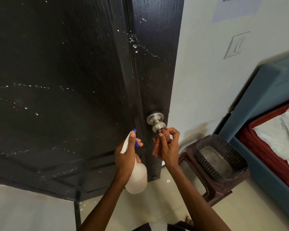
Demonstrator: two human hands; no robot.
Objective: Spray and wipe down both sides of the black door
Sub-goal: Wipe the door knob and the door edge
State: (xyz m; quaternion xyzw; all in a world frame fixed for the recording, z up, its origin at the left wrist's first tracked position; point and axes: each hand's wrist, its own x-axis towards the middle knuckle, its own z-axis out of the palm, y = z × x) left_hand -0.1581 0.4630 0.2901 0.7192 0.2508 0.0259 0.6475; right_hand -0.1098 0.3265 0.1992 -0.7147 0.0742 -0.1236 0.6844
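Your left hand (126,153) is wrapped tight around the neck of the white spray bottle (137,177), with your thumb up by its blue tip, right in front of the black door (65,80), which fills the view and has little white drops all over it. Your right hand (169,147) pinches the red checked cloth (160,144) in its fingers and holds it against the shiny silver knob (156,121) near the door's edge. A dark tub (220,157) sits on a brown stool (205,184) beside the bed (274,127) on your right.
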